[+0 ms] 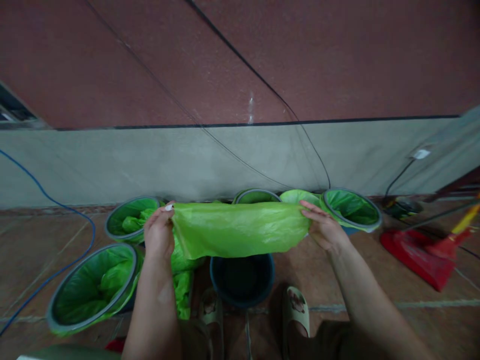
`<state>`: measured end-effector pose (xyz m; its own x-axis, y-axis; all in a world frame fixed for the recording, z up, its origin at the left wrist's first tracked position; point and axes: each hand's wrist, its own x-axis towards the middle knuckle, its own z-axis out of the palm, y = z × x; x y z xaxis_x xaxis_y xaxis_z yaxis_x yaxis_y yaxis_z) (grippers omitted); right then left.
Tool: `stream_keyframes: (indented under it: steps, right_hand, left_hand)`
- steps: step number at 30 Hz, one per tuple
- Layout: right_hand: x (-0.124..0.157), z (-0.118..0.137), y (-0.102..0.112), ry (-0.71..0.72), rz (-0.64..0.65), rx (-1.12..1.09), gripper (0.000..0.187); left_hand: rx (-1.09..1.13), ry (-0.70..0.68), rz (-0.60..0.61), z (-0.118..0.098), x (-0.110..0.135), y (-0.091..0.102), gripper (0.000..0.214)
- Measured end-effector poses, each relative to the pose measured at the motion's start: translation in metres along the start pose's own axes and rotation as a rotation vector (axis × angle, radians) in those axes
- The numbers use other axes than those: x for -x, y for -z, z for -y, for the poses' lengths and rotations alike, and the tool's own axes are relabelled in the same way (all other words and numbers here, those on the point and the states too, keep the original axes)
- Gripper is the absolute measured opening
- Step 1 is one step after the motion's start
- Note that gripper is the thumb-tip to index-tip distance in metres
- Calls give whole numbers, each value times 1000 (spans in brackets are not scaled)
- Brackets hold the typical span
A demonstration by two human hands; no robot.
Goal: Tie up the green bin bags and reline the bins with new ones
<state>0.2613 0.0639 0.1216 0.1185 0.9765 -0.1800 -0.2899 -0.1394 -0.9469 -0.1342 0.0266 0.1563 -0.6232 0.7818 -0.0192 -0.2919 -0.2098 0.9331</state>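
Both my hands hold a green plastic bag [240,229] stretched flat between them at chest height. My left hand [159,234] pinches its left upper corner. The right upper edge is gripped by my right hand [323,226]. Right below the bag stands a dark blue bin [242,280] with no liner, between my two sandalled feet. More green plastic [182,280] hangs down beside my left forearm.
Several grey-rimmed bins lined with green bags stand around: two at the left [93,287] [132,218], two by the wall [352,209] [256,196]. A red dustpan [420,257] lies at the right. A blue hose [56,250] crosses the tiled floor; black cables run up the wall.
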Motion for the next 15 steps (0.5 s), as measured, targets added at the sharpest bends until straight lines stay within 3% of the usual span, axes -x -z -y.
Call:
stream_keyframes:
  steps: [3, 9, 12, 15]
  right_hand:
    - [5, 3, -4, -33, 24, -1, 47]
    - [0, -4, 8, 70, 111, 272, 66]
    - [-3, -11, 15, 112, 82, 658, 46]
    - [-5, -17, 17, 217, -33, 1004, 17]
  left_hand:
    - [22, 22, 49, -2, 3, -1, 21]
    - [98, -153, 171, -9, 7, 0, 18]
    - [63, -293, 127, -6, 5, 2, 18]
    - [-57, -399, 78, 0, 3, 4, 19]
